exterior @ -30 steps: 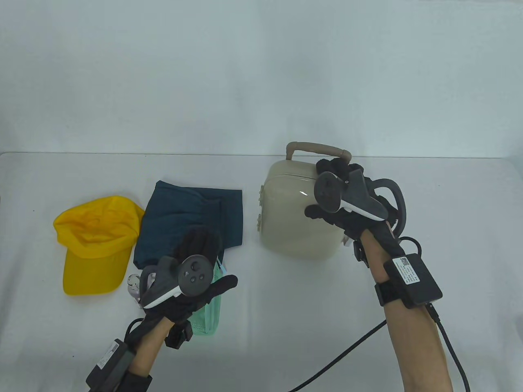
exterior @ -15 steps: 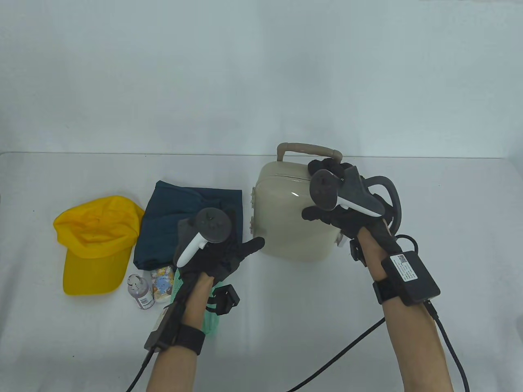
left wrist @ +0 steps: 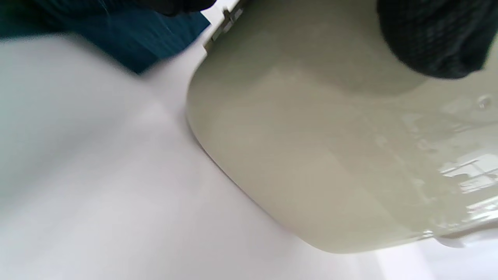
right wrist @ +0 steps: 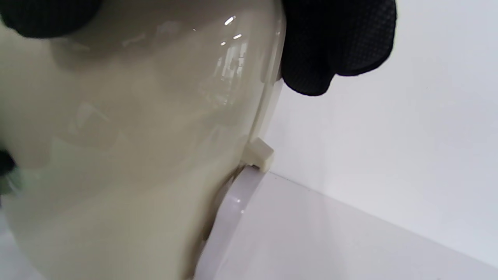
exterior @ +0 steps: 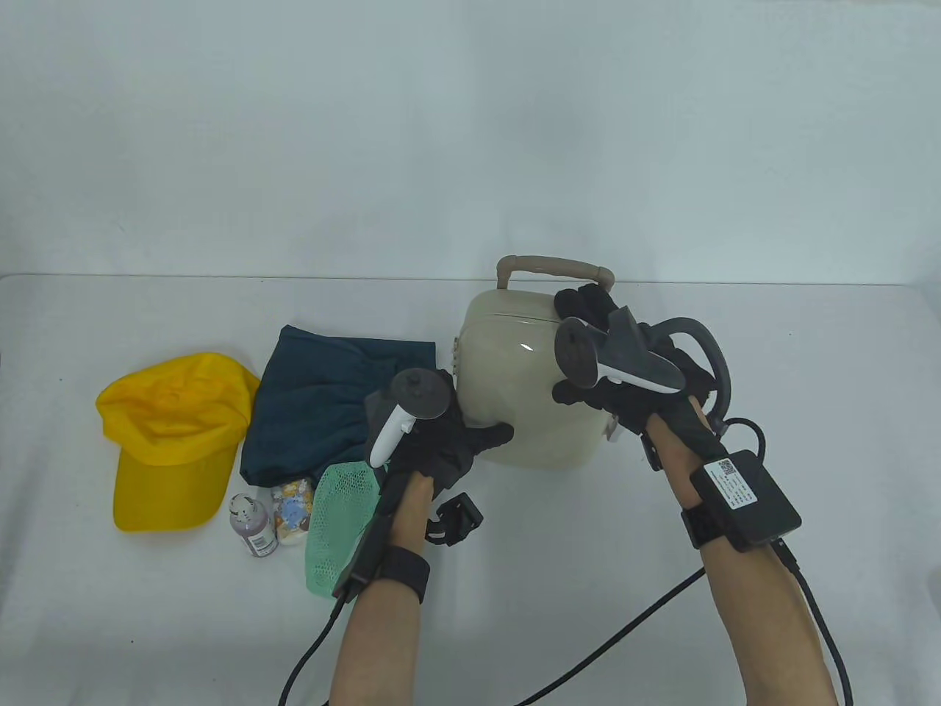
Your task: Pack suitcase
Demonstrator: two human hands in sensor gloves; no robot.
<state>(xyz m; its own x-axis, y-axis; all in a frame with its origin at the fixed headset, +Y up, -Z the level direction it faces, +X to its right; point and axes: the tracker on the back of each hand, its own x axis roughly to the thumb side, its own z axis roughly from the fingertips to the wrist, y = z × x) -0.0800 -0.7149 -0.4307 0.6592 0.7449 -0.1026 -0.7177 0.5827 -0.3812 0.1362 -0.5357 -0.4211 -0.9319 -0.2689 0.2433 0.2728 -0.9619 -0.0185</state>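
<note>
A small cream hard-shell suitcase (exterior: 514, 382) with a tan handle (exterior: 553, 265) stands shut at the table's middle, tilted a little. My right hand (exterior: 577, 346) grips its upper right corner, fingers (exterior: 588, 301) over the top edge and thumb on the front face. My left hand (exterior: 463, 423) holds the lower left corner. Its thumb (left wrist: 432, 39) lies on the front face, and its fingers are by the latch side, mostly hidden under the tracker. The right wrist view shows the shell (right wrist: 136, 128) close up, with a hinge tab (right wrist: 258, 154).
Left of the case lie a folded dark blue garment (exterior: 316, 397), a yellow cap (exterior: 173, 434), a green mesh pouch (exterior: 334, 515), a small bottle (exterior: 253, 526) and a printed packet (exterior: 292, 507). A cable (exterior: 625, 625) trails across the front of the table (exterior: 809, 353).
My left hand left the green pouch and moved right and up to the suitcase's lower left corner. The right hand stayed on the case, which shifted slightly left.
</note>
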